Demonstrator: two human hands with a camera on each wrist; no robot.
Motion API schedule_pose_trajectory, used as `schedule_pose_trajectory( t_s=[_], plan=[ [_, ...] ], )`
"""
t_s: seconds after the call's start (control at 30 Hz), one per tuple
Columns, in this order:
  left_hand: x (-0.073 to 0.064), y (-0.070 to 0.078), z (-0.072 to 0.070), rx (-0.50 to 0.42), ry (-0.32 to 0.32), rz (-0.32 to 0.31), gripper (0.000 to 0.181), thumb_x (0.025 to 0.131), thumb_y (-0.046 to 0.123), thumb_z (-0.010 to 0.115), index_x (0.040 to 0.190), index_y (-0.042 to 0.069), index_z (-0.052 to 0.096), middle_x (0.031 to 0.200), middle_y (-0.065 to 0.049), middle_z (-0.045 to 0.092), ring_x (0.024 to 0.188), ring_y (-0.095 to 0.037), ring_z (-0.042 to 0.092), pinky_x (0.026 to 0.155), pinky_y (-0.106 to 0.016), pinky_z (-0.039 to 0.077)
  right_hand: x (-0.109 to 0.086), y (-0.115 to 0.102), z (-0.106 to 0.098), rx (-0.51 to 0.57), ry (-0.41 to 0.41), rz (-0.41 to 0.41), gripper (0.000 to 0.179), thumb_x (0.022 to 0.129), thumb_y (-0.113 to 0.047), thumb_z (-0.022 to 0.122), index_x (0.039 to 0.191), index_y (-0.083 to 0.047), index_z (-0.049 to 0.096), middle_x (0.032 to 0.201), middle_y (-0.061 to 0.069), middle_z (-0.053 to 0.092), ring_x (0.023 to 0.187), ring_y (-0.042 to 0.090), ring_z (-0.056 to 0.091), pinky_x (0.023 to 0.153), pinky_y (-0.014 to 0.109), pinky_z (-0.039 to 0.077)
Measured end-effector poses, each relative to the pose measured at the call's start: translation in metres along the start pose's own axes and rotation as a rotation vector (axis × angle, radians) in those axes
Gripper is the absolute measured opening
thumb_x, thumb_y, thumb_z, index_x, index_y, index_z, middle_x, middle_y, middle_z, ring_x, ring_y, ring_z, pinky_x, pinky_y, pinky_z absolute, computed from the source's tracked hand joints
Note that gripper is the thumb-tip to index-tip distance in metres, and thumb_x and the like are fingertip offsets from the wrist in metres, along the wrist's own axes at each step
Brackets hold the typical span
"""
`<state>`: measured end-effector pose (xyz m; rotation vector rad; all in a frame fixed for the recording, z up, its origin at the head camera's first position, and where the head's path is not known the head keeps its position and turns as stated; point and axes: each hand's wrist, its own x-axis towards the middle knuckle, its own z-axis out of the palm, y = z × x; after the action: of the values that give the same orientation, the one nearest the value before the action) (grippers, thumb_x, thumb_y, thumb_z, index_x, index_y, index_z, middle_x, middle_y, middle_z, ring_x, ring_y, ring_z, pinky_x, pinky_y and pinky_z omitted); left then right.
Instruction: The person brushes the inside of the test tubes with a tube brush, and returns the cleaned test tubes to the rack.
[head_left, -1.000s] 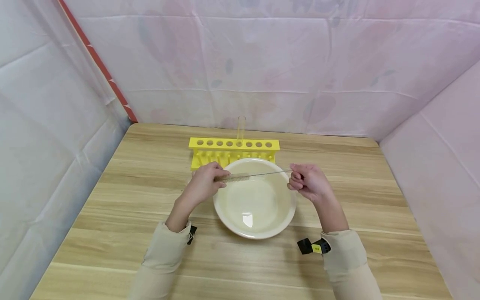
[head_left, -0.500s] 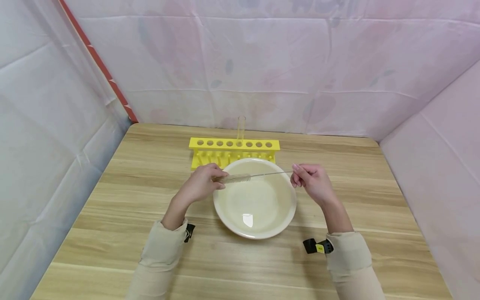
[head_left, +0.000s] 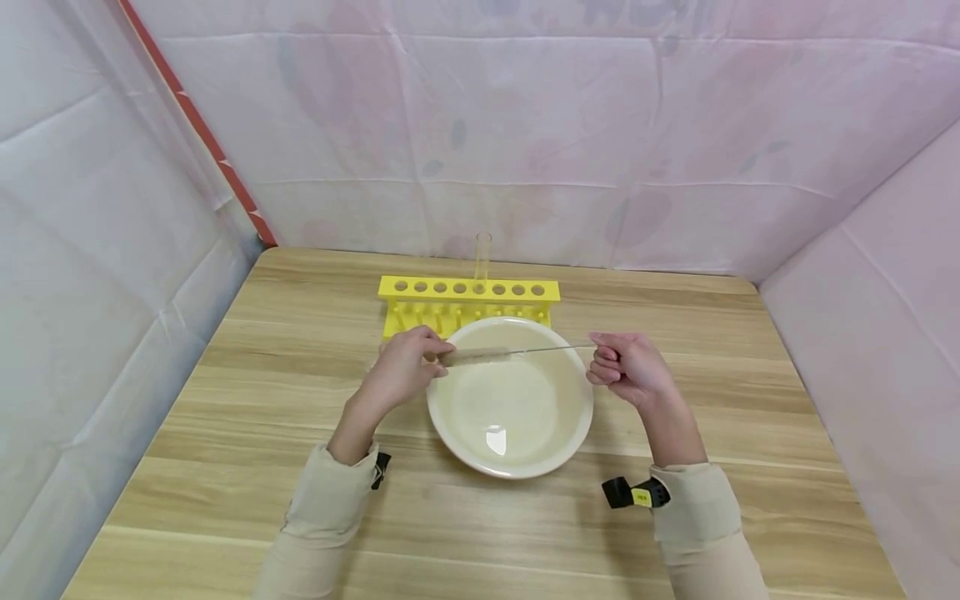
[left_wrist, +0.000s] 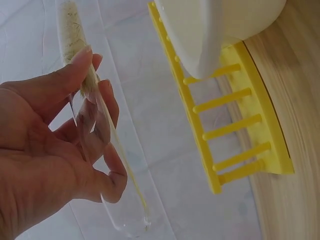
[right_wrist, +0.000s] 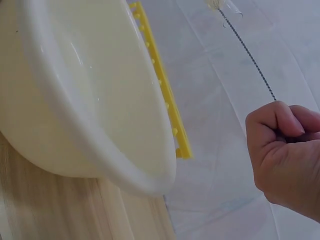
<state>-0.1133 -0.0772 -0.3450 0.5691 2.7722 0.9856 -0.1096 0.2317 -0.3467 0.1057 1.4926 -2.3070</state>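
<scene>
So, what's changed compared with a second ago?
The right hand has shifted slightly right, and the brush has gone that way with it. The left hand has edged a touch left, holding a clear tube. Nothing was let go or newly taken. The bowl, the yellow rack and the tube standing in it stayed put.

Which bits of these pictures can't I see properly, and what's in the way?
Brush handle: right wrist view, its end hidden by the right hand.
Rack: head view, lower part partly covered by the bowl.
Held tube: head view, partly covered by the left hand.
Bowl: left wrist view, cut off by the top edge.
</scene>
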Motion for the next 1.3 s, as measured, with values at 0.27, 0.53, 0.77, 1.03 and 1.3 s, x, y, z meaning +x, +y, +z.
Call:
schedule_pose_trajectory(
  t_s=[0.27,0.53,0.77,1.03,1.3],
  plan=[
    [-0.003,-0.008,-0.006,-0.064,0.003,-0.001,0.026,0.077,0.003,0.071,0.102,0.008,0.07,0.095,-0.006,0.062,0.085,-0.019,0.057,0.077,-0.041,0.04,-0.004,-0.001,-0.016,-0.307,0.017,-0.236,0.043,0.097,-0.007,0.042,0.054,0.001,0.041,0.051,0.005,0.035,0.049,0.017,0.039,0.055,0.026,0.04],
    [-0.002,-0.018,-0.011,-0.13,-0.052,0.05,0.025,0.077,-0.001,0.069,0.103,0.001,0.068,0.089,-0.009,0.061,0.08,-0.019,0.056,0.068,-0.029,0.047,-0.003,0.003,-0.024,-0.398,0.047,-0.316,0.039,0.096,-0.007,0.043,0.058,0.005,0.045,0.054,0.006,0.042,0.054,0.018,0.046,0.056,0.026,0.043],
    [-0.001,-0.018,-0.01,-0.12,-0.067,0.03,0.025,0.077,0.0,0.069,0.102,0.002,0.069,0.088,-0.008,0.06,0.08,-0.018,0.056,0.068,-0.028,0.047,-0.004,-0.001,-0.026,-0.231,0.035,-0.185,0.047,0.097,-0.001,0.037,0.05,-0.002,0.037,0.047,0.004,0.026,0.045,0.015,0.032,0.052,0.025,0.034],
    [-0.001,-0.019,-0.01,-0.131,-0.078,0.01,0.025,0.078,0.001,0.068,0.103,0.002,0.068,0.087,-0.006,0.059,0.08,-0.018,0.056,0.066,-0.028,0.046,-0.005,-0.007,-0.029,-0.053,0.062,-0.015,0.047,0.098,-0.004,0.034,0.052,-0.009,0.036,0.048,-0.003,0.031,0.04,0.01,0.028,0.048,0.024,0.029],
    [-0.002,-0.025,-0.01,-0.115,-0.06,0.008,0.028,0.077,0.001,0.07,0.105,0.001,0.068,0.091,-0.006,0.061,0.08,-0.018,0.057,0.067,-0.029,0.047,-0.007,-0.008,-0.033,-0.023,0.021,-0.013,0.047,0.099,-0.003,0.031,0.052,-0.007,0.034,0.05,0.0,0.024,0.043,0.013,0.023,0.055,0.028,0.018]
  ],
)
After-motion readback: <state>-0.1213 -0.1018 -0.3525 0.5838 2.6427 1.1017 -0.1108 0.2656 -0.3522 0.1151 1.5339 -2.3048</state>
